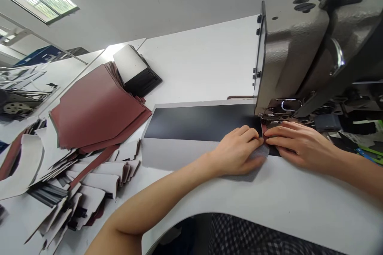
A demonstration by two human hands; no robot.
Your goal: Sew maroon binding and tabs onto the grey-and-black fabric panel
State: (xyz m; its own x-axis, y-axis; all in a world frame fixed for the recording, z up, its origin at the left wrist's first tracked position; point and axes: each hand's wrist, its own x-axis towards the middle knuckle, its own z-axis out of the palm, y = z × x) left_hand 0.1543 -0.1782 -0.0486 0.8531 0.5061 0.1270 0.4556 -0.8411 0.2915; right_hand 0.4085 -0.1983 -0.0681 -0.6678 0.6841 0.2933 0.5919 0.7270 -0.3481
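Observation:
A long panel (191, 121), grey fabric with a black strip along it, lies flat on the white table and runs under the head of a sewing machine (278, 59). My left hand (239, 149) rests on its right end, fingers curled and thumb drawn in, gripping the grey material near the needle area. Close beside it, my right hand (299, 143) lies with fingers stretched out and tips pressing down by a small dark red piece (264, 128). The needle itself and the material under my fingertips are hidden.
Dark red panels (98, 107) are stacked at the left, with black-and-white pieces (136, 67) behind them. Several cut pieces (98, 183) lie in a loose heap nearer me. The table's front edge (209, 212) curves inward before my lap. Scraps (359, 143) lie at the far right.

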